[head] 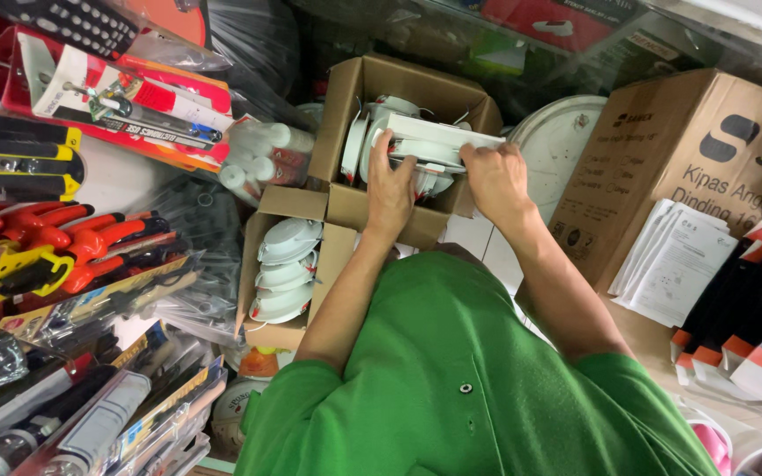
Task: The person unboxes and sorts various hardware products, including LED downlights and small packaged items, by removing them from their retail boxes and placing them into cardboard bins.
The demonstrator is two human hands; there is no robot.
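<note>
An open cardboard box (346, 97) stands ahead of me, with several round white light fittings (356, 145) on edge inside it. My left hand (390, 189) and my right hand (496, 181) both grip a flat white carton (438, 134) that lies across the top of the box. The left hand clasps its near left end and the right hand its right end. A second, smaller open cardboard box (268, 330) sits nearer me on the left and holds more white round fittings (288, 238).
Packaged tools hang on the left: red-handled pliers (63, 242), utility knives (19, 159), sealant tubes (257, 154). A large cardboard carton (690, 150) stands at right, with paper leaflets (672, 264) and a round white ceiling lamp (557, 141) beside it. My green shirt (451, 379) fills the foreground.
</note>
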